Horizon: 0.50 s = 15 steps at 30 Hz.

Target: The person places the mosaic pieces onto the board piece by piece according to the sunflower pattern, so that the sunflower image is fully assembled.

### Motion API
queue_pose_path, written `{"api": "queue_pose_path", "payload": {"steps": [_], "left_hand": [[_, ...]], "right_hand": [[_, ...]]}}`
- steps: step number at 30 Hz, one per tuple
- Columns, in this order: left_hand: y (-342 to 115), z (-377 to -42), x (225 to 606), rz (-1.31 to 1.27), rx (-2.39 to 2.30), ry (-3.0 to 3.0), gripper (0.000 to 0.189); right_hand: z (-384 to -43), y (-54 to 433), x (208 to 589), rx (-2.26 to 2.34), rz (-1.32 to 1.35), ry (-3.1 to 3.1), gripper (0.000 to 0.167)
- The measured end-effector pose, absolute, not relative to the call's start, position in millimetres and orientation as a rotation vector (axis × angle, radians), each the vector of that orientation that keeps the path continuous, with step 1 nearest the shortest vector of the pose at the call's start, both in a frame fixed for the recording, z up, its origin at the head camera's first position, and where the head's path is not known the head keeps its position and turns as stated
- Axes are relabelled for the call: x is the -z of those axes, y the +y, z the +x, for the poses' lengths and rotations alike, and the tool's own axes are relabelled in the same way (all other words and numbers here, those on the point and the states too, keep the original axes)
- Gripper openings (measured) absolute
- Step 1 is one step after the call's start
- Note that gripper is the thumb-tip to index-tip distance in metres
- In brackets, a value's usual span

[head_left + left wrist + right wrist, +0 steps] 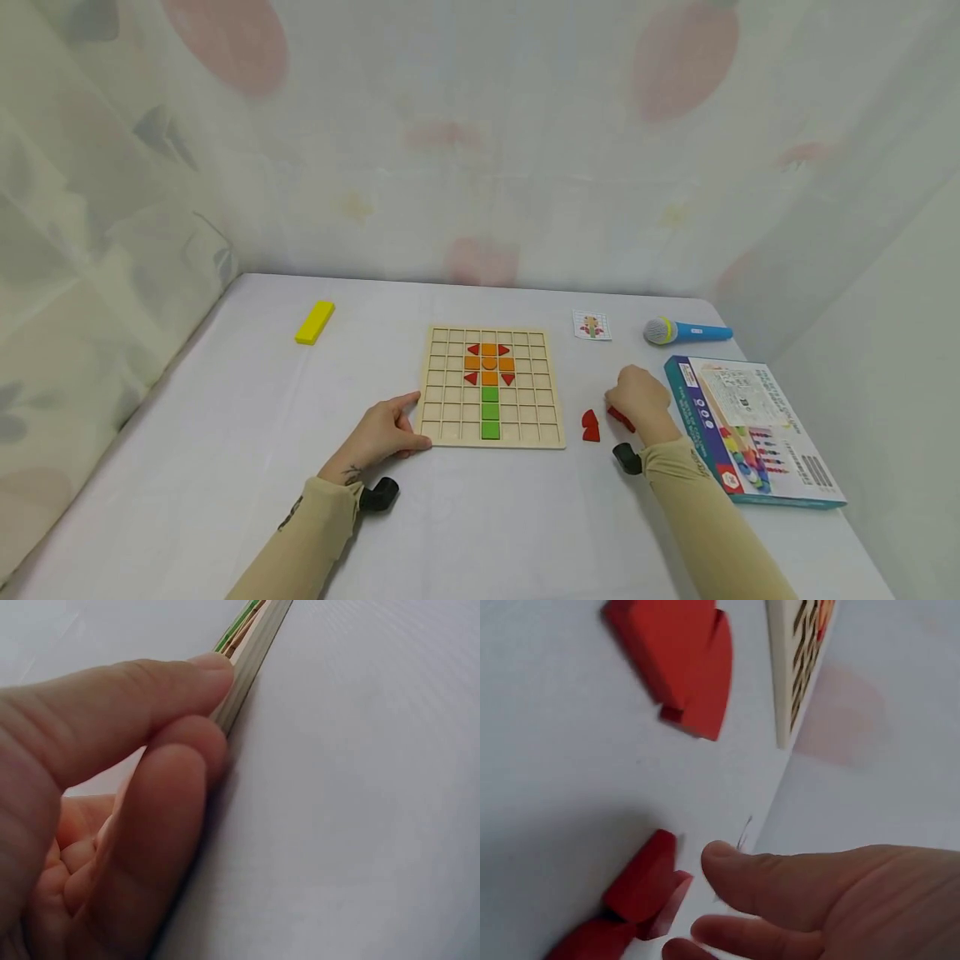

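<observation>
Both tan sleeves [720, 525] are cut off by the head view's lower edge. The left hand [382, 427] holds the near left corner of the grid board [453, 412], thumb at the front edge and index finger along the side; its other fingers curl below, partly hidden. The right hand [639, 398] is loosely curved beside a red cluster [621, 419], thumb and fingers slightly parted with nothing visible between them; its lower fingers are cut off in the wrist view, so contact cannot be told. Another red cluster [591, 427] lies between that hand and the board. The board rests flat on the worktop [225, 467], bearing green squares [490, 412], orange pieces [489, 350] and red triangles. The box [750, 429] at right has print mostly too small to read. Farther back lie a yellow block [315, 322], a picture card [592, 326] and a blue microphone [690, 332].
</observation>
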<state>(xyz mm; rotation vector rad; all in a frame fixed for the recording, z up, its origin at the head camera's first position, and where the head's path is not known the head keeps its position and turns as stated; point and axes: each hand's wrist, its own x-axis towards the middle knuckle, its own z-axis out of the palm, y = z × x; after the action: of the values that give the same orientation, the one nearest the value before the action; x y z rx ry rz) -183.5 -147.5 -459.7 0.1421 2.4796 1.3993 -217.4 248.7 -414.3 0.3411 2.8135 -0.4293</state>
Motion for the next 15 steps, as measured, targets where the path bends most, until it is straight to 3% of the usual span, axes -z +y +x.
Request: {"api": "queue_pose_path", "payload": {"steps": [8, 15], "left_hand": [[-146.8, -182.7, 458.3, 0.149, -1.406, 2.473, 0.091], [-147.2, -183.2, 459.3, 0.154, -1.395, 2.483, 0.090]], "right_hand": [[-217.5, 248.7, 420.7, 0.392, 0.407, 2.807, 0.026], [-217.5, 246.3, 423.2, 0.443, 0.418, 2.805, 0.027]]}}
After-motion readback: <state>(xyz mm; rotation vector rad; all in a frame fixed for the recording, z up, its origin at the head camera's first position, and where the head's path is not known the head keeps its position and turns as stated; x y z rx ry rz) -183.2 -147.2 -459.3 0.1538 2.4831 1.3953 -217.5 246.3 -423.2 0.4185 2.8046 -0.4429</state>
